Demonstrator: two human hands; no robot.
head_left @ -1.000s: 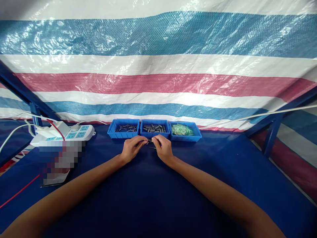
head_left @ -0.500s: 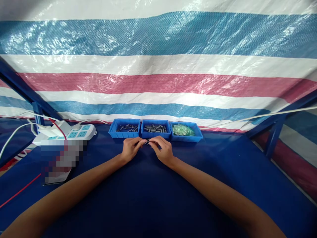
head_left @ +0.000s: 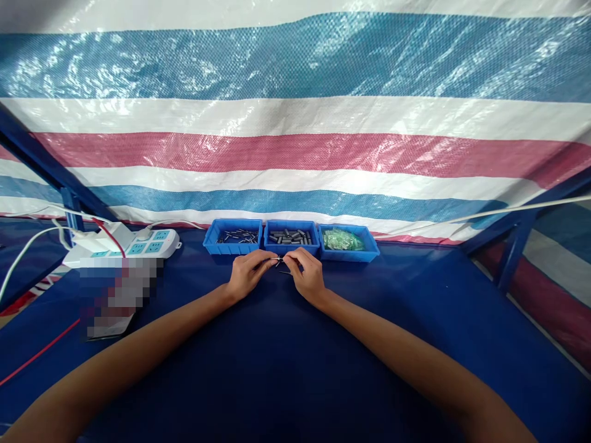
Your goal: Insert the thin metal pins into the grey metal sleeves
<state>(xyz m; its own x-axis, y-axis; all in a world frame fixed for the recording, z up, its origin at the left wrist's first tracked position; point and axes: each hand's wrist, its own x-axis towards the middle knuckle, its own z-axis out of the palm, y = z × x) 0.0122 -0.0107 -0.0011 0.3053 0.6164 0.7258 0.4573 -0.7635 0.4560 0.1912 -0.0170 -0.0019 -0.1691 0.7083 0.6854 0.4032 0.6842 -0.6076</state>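
Note:
My left hand [head_left: 247, 274] and my right hand [head_left: 307, 275] meet just in front of the blue bins, thumbs and fingers pinched. Between the fingertips is a small, thin metal part [head_left: 279, 261], too small to name more exactly; both hands seem to grip it. A thin dark pin-like piece [head_left: 285, 272] shows below the right fingertips; whether it lies on the table or is held, I cannot tell. The left bin [head_left: 233, 248] has slim metal pins in it, the middle bin [head_left: 276, 248] dark grey cylinders, and the right bin [head_left: 348, 254] small pale pieces in green plastic.
A white power strip [head_left: 173, 245] with plugs and cables stands at the left of the blue table [head_left: 295, 369]. Nearer me lies a blurred-out flat object [head_left: 122, 301], crossed by a red cable [head_left: 41, 351]. Behind the bins hangs a striped tarpaulin [head_left: 295, 151].
Both hands stay together with fingertips slightly shifted; the right fingers have moved a little, and the thin dark piece below them shows more clearly. The whole view has shifted slightly.

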